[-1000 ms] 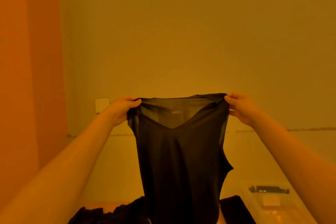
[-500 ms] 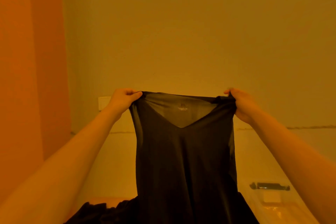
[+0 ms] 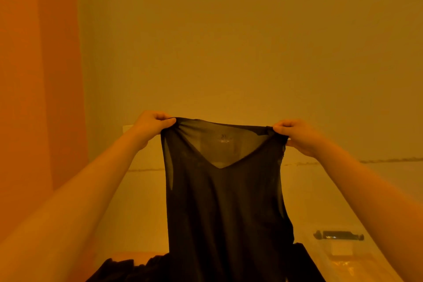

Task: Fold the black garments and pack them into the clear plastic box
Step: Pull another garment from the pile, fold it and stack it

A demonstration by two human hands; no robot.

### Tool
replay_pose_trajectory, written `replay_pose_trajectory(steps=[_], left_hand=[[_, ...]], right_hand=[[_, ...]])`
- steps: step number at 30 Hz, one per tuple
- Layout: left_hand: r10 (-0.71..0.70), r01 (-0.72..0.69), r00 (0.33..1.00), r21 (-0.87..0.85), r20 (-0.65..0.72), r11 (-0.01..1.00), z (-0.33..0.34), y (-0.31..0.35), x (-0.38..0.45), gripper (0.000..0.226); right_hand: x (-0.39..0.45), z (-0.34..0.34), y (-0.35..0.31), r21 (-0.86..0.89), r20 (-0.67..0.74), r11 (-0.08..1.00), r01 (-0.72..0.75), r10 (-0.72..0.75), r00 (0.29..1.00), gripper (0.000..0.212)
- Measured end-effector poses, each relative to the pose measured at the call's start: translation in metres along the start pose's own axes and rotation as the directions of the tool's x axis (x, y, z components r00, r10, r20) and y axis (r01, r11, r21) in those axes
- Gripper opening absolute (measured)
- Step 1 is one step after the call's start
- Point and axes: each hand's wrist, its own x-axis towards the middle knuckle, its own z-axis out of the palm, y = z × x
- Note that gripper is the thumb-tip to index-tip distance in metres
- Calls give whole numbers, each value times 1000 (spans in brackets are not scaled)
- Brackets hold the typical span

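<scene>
The left hand and right hand each pinch a shoulder of the black garment, holding it upright and spread. More black garments lie below. The clear plastic box, lower right, shows a black latch; its contents cannot be determined.

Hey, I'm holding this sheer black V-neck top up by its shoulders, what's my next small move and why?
Probably lower the sheer black V-neck top flat onto the surface ahead. The left hand and right hand pinch its shoulders, it hangs spread and unfolded, and the clear plastic box waits at lower right.
</scene>
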Motion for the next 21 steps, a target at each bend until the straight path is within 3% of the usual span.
replay_pose_trajectory(steps=[6,11,17,21], left_hand=[[103,-101,992,28,-72,994,-1,7,0,22],[123,-122,990,27,-66,992,-7,19,3,16],[133,-134,987,-3,-88,991,-11,43,-4,2],[116,-124,983,-54,-141,991,-12,45,-11,17]], right_hand=[[1,-1,-14,0,81,999,-34,34,996,16],[-2,-8,-32,-257,206,966,-29,84,975,12],[-6,-8,-50,-106,59,994,16,-9,998,18],[-8,-8,-56,-64,-59,996,62,-66,996,18]])
